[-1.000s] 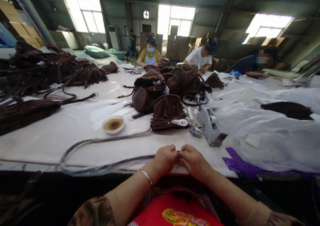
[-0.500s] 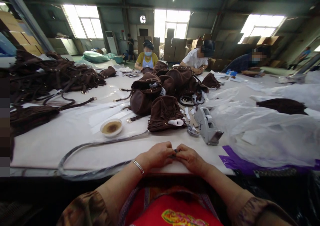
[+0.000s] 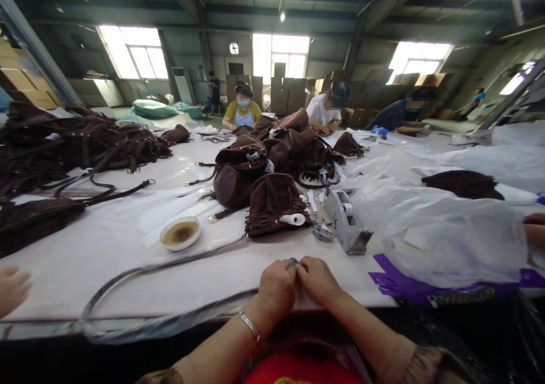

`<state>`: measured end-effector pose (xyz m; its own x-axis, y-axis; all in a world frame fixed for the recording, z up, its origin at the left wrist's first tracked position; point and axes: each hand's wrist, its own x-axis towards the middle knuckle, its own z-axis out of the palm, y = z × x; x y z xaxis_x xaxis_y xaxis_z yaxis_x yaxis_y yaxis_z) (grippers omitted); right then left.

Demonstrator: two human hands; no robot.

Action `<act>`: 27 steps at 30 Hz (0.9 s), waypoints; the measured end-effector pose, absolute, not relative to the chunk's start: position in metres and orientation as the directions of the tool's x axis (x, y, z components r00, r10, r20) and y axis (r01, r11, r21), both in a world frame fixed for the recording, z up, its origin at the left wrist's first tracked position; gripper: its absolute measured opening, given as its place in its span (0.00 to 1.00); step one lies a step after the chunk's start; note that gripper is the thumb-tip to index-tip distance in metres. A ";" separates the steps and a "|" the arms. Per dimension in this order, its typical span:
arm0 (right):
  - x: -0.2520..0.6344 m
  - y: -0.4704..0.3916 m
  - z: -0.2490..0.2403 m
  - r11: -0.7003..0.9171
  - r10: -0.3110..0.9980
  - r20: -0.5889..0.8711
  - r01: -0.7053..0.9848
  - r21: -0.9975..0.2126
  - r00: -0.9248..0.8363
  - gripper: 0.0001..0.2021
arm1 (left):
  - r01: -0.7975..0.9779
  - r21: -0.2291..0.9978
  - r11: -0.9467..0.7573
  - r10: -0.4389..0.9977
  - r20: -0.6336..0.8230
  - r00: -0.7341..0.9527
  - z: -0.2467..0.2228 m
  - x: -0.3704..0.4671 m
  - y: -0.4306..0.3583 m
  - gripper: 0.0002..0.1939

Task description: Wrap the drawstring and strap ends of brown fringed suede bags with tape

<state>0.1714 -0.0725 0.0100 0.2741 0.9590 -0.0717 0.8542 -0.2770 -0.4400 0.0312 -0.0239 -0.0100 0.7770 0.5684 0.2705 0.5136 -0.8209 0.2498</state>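
Note:
My left hand [image 3: 276, 288] and my right hand [image 3: 318, 281] meet above the table's front edge, fingers closed. Both pinch the end of a bag strap [image 3: 183, 323] wrapped in clear, greyish plastic; a small dark bit shows between my fingertips. From my left hand the strap loops out to the left, partly over the edge, and curves back toward a brown fringed bag [image 3: 272, 202]. A white paper roll [image 3: 293, 219] sits on that bag's front. To its right stands a grey tape dispenser [image 3: 348, 225], with a small plastic-wrapped coil [image 3: 323, 232] beside it.
A shallow dish [image 3: 180, 233] with brownish contents stands left of the bag. Brown bags [image 3: 238, 182] heap behind it, more [image 3: 76, 146] at left. Plastic sheeting [image 3: 443, 231] and purple tape [image 3: 400, 279] lie right. Others' hands [image 3: 12, 288] enter at both sides; co-workers sit opposite.
My hands have drawn closer together, and the left has turned with its knuckles up. The strap loop has shifted toward me. Other people's hands have appeared at the left and right edges.

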 end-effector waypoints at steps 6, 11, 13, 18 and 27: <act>0.170 -0.046 0.023 -0.161 0.984 -0.129 0.913 -0.374 0.121 0.11 | 0.394 0.204 -0.896 0.428 0.157 0.890 0.011 0.008 -0.001 0.08; 0.163 -0.034 0.029 -0.105 0.985 -0.163 0.926 -0.362 0.048 0.07 | 0.367 0.099 -0.925 0.375 0.078 0.924 0.011 -0.008 0.020 0.06; 0.159 -0.037 0.029 -0.155 0.984 -0.142 0.920 -0.360 0.110 0.09 | 0.357 0.095 -0.929 0.368 0.180 0.912 -0.001 -0.005 0.018 0.05; 0.153 -0.046 0.015 -0.363 0.928 -0.107 0.804 -0.471 0.356 0.13 | 0.457 0.060 -0.888 0.434 0.445 0.784 -0.044 0.010 0.009 0.14; 0.168 -0.033 0.026 -0.178 0.976 -0.195 0.881 -0.439 0.100 0.14 | 0.471 0.120 -0.874 0.486 0.250 0.838 -0.015 0.011 0.006 0.11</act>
<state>0.1683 -0.0329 0.0264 0.1000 0.9756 -0.1955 0.8806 -0.1782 -0.4391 0.0114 0.0062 -0.0147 0.8376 0.4858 0.2499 0.4710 -0.8739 0.1201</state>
